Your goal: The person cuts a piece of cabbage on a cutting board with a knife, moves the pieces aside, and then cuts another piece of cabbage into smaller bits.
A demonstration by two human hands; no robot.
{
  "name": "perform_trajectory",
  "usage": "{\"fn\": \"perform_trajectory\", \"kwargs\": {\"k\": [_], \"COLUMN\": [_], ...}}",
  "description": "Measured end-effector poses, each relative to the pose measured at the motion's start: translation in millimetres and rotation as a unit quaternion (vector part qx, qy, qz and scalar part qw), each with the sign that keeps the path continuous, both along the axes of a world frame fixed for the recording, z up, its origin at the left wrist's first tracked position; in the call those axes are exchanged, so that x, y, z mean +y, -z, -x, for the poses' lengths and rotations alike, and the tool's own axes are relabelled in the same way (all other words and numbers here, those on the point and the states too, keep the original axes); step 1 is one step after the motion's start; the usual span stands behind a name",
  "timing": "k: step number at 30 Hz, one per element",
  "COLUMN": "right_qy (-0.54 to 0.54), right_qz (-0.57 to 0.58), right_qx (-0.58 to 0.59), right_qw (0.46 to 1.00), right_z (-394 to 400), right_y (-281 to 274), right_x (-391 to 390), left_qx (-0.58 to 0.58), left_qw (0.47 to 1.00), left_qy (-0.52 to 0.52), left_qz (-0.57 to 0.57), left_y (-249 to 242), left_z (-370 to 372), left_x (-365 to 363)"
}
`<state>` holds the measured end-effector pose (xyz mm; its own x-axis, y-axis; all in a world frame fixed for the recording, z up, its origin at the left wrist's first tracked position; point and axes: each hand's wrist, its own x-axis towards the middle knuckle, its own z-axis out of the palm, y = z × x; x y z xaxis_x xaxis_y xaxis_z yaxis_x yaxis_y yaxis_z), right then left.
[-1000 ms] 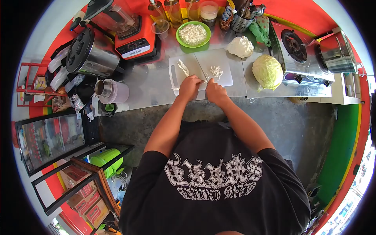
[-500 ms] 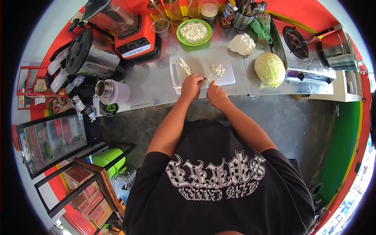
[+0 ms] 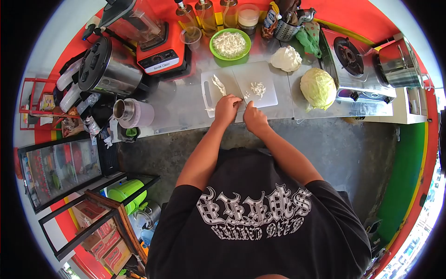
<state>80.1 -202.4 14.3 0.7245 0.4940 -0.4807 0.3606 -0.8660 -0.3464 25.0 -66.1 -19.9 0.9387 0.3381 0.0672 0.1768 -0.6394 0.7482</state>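
Two hands (image 3: 241, 113) over white cutting board (image 3: 260, 74), chopped white pieces (image 3: 258, 89), cabbage (image 3: 318, 89) beside, green bowl (image 3: 230, 44) behind

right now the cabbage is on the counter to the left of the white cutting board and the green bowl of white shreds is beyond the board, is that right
Not quite: the head view shows the cabbage on the counter to the right of the white cutting board. The green bowl of white shreds is indeed beyond it.
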Motion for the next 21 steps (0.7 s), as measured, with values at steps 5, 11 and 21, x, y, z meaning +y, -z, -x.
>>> {"fn": "perform_trajectory", "kwargs": {"k": [5, 11, 21], "right_qy": [-0.014, 0.017, -0.006], "right_qz": [-0.020, -0.006, -0.015], "right_qx": [-0.003, 0.021, 0.008], "right_qw": [1.000, 1.000, 1.000], "right_z": [-11.3, 3.2, 1.5], "right_y": [-0.6, -1.2, 3.8], "right_x": [4.7, -0.6, -1.5], "left_qx": [-0.013, -0.010, -0.041], "left_qw": [1.000, 0.999, 0.997], "left_qy": [0.015, -0.003, -0.013], "left_qz": [-0.005, 0.032, 0.056], "left_y": [2.3, 3.2, 4.7], "left_z": [1.9, 0.5, 3.5], "left_x": [2.7, 1.0, 0.8]}}
